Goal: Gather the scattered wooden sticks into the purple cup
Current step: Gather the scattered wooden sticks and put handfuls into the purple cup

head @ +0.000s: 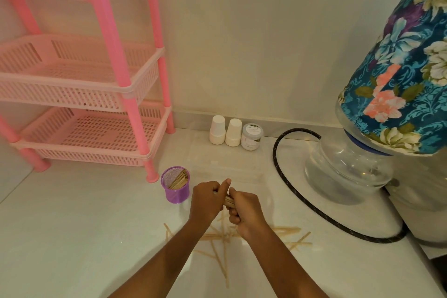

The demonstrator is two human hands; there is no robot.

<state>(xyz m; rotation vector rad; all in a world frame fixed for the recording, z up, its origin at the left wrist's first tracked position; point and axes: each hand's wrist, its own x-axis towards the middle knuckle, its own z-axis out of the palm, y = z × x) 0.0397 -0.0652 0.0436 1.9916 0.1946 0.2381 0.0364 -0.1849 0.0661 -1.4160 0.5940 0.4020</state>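
Holding a small bundle of sticks (228,200) at frame centre, my left hand (205,201) and right hand (244,210) both grip it, clenched. The purple cup (175,186), centre-left on the worktop (72,237), already holds several; many scattered sticks (217,247) remain below.

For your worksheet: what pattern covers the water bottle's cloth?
Teal floral print on the cloth cover, head view.

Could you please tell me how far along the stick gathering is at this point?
Partly done: some sticks already stand in the purple cup. Both hands, left hand and right hand, grip a small bundle. Many loose sticks are still scattered on the counter.
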